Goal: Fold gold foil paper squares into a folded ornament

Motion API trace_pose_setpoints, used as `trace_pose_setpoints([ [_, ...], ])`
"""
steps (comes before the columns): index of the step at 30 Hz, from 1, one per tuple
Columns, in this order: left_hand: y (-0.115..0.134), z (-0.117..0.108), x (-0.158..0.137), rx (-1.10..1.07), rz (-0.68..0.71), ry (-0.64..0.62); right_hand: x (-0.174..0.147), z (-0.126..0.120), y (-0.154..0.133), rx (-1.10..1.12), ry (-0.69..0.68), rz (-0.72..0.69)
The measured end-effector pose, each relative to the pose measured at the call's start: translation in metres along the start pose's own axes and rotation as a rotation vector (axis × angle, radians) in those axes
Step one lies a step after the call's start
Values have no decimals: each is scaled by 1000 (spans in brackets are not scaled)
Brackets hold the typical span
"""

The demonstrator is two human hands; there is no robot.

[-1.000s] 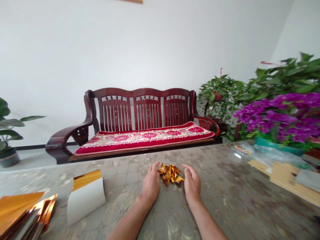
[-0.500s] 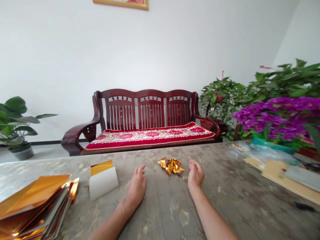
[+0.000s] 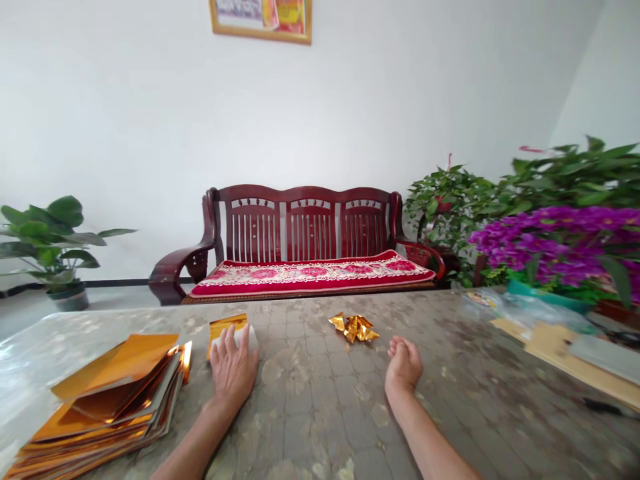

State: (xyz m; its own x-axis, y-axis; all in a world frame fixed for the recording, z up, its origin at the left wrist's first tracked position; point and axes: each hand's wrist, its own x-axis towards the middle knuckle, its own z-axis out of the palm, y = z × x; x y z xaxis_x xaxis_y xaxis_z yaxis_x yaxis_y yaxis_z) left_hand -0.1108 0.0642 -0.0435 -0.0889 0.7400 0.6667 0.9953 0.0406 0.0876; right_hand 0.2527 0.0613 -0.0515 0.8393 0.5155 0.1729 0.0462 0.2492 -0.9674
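Note:
My left hand [image 3: 234, 367] lies over a gold sheet of paper [image 3: 227, 325], its fingers stretched out and spread. The sheet is curled over so that its pale back shows, and my palm and fingers hide much of it. My right hand [image 3: 404, 363] rests on the table with the fingers curled into a loose fist, and nothing shows in it. Between the hands, farther back and nearer the right one, sits a small cluster of folded gold paper pieces [image 3: 356, 328]. A pile of gold paper sheets [image 3: 115, 387] is left of my left hand.
The table [image 3: 310, 413] has a patterned grey-brown cover. At right are brown cardboard [image 3: 550, 343], clear plastic bags [image 3: 535, 310], a small black object [image 3: 603, 405] and purple flowers [image 3: 560, 240]. A wooden bench [image 3: 307, 227] with a red mat stands beyond.
My left hand has moved left onto the curled gold sheet. My right hand's fingers have curled in more. The view has shifted, bringing more of the wall picture into sight.

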Motion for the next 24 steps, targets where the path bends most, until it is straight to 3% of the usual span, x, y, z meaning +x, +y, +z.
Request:
trace_pose_setpoints([
  [7,6,-7,6,-14,-174,-191,-40,-3,-23,-134,-375,-154],
  [11,6,-15,6,-96,-131,-275,-45,5,-26,-370,-660,-410],
  [15,5,-17,0,-194,-43,-341,-55,14,-27,-470,-857,-469],
  [17,3,-17,-3,-281,37,-327,-64,23,-29,-475,-925,-421],
  [20,1,-20,-7,-442,172,-270,-80,44,-30,-355,-974,-181],
  [24,4,-38,-10,-637,393,-186,-99,75,-30,-254,-1010,-60],
])
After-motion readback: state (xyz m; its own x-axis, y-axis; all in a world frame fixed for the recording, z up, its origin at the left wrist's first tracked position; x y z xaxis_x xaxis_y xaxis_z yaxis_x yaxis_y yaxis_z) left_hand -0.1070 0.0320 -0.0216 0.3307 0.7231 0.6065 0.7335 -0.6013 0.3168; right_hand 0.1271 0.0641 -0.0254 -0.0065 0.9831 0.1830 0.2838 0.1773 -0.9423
